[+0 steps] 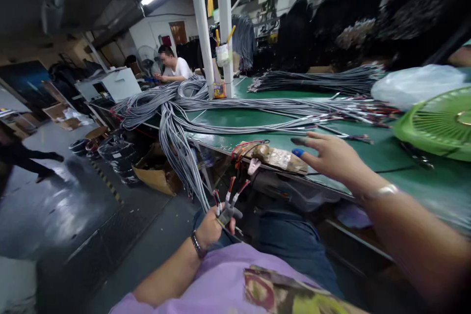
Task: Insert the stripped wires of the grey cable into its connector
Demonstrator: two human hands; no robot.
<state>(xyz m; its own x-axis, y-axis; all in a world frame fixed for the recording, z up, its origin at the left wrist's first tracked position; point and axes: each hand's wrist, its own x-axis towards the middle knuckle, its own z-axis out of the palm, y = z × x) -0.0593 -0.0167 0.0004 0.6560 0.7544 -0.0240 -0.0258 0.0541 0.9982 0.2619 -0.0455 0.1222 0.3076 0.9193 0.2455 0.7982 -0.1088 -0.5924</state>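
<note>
Head view shows my left hand [215, 225] low by my lap, fist closed on a gray cable end [228, 203] whose stripped wires fan upward. My right hand [331, 157] hovers open, fingers spread, over the edge of the green table [253, 118], just beside a taped block [275, 157]. A green fan [437, 122] stands further right.

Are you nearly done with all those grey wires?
Not nearly, it seems. Maybe done: a tidy cable stack far across the green table. In hand: the left hand grips one cable end; the right hand is open. Left: the big grey bundle draped over the edge.
</note>
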